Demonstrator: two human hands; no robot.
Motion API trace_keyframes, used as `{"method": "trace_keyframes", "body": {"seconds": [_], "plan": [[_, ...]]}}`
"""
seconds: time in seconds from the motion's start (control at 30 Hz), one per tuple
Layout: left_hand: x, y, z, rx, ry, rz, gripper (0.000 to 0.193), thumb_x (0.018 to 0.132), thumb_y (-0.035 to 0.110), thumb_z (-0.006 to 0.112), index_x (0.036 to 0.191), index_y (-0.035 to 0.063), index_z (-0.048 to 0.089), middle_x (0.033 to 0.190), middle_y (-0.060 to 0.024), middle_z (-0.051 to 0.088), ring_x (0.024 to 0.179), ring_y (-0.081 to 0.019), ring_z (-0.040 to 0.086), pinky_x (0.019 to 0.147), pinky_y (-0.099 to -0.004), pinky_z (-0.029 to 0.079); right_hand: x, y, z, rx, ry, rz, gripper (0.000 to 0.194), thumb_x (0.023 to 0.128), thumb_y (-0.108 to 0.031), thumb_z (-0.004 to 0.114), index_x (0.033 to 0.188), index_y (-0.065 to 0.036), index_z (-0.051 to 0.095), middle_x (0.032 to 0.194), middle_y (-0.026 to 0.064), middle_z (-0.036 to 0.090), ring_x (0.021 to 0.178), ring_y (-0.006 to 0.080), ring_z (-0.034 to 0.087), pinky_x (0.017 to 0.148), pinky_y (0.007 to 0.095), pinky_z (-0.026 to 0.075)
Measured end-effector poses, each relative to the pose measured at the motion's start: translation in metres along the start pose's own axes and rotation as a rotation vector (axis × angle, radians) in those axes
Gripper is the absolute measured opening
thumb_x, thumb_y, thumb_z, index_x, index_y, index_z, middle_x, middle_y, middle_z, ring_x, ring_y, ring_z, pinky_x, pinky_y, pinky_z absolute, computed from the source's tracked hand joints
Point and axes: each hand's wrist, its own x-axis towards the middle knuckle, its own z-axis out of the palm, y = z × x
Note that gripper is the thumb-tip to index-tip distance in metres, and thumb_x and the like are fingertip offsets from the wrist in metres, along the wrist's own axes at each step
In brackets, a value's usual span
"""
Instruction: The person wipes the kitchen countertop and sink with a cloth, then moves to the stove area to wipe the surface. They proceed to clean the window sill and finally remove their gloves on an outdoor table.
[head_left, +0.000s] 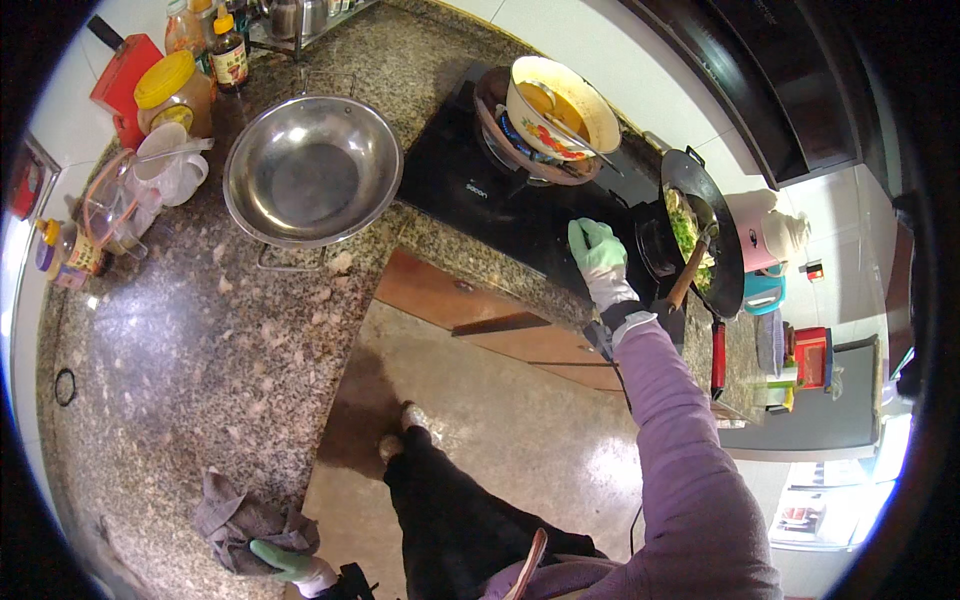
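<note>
My right hand (598, 251), in a pale green and white glove, is at the front edge of the black gas cooktop (480, 217), its fingers curled near a control; whether they touch it I cannot tell. Beyond it a floral enamel basin (529, 124) of brownish liquid, with a ladle in it, sits over a lit blue flame. To its right a black wok (724, 247) holds chopped greens and a wooden-handled spatula (684, 281). My left hand (281, 561), in a similar glove, rests on a crumpled grey cloth (225, 525) on the granite counter; its grip is partly hidden.
A steel two-handled pan (313, 171) stands on the granite counter (202, 360) left of the cooktop. Behind it are a yellow-lidded jar (171, 90), sauce bottles (229, 56) and a white jug (169, 165). The wok's red handle (718, 356) projects past the counter edge. A dark range hood (750, 82) hangs above.
</note>
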Motion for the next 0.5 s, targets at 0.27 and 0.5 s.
{"method": "trace_keyframes", "body": {"seconds": [0.27,0.5], "plan": [[0.0,0.002,0.0,-0.011,-0.009,-0.002,0.071,0.102,0.04,0.049,0.152,-0.0066,0.031,0.155,-0.0261,0.037,0.142,-0.037,0.039,0.118,-0.0482,0.031,-0.006,-0.002,-0.005,0.046,0.005,0.071,0.041,0.093,-0.045,0.067,0.118,-0.013,0.069,0.094,0.0143,0.07,0.082,0.0339,0.069,0.073,0.0427,0.055],[0.0,0.002,-0.005,-0.023,-0.015,0.002,0.07,0.102,0.039,0.05,0.152,-0.0062,0.031,0.155,-0.0262,0.037,0.141,-0.0369,0.04,0.118,-0.0483,0.032,-0.038,-0.008,-0.029,0.051,-0.053,0.183,0.043,0.094,-0.043,0.068,0.126,-0.014,0.065,0.079,0.0084,0.063,0.07,0.0265,0.063,0.065,0.0402,0.052]]}}
